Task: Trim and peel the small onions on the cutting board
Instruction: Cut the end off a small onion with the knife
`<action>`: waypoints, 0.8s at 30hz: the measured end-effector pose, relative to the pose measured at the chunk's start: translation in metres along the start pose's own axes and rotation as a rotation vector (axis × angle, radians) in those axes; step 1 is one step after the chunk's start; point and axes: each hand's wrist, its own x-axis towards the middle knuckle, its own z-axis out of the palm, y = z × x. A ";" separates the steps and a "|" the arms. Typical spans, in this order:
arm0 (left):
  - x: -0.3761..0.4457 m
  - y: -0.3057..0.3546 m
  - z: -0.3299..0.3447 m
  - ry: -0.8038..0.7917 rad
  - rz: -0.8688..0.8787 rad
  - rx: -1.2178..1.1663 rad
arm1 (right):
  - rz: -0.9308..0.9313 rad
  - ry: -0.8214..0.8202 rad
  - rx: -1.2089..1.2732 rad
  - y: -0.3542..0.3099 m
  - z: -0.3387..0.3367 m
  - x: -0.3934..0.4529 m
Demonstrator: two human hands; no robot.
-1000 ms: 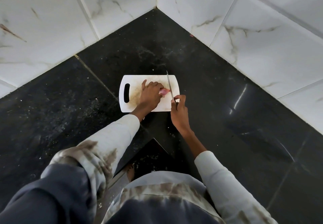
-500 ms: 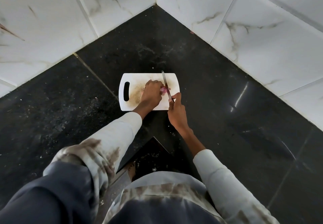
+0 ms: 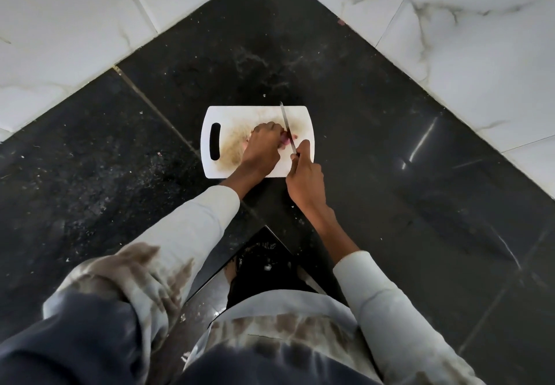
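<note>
On the white plastic cutting board [image 3: 258, 114], the left hand [image 3: 262, 144] curls over a small pink onion [image 3: 285, 140], while the right hand [image 3: 304, 176] grips a thin steel knife [image 3: 285, 120] touching it.

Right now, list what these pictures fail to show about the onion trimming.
- Onion: head view; mostly covered by the left hand, so peel state and count are unclear.
- Knife handle: wrapped inside the right hand.
- Blade contact with the cutting board: too small to judge.
</note>
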 end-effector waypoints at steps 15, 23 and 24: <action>-0.001 0.003 -0.006 0.002 -0.062 -0.043 | 0.042 0.028 0.066 0.021 0.020 -0.008; 0.001 0.005 -0.009 -0.004 -0.063 -0.001 | 0.048 0.059 0.085 0.025 0.016 -0.023; 0.001 0.004 -0.010 -0.006 -0.064 -0.003 | 0.067 0.052 0.178 0.026 0.014 -0.023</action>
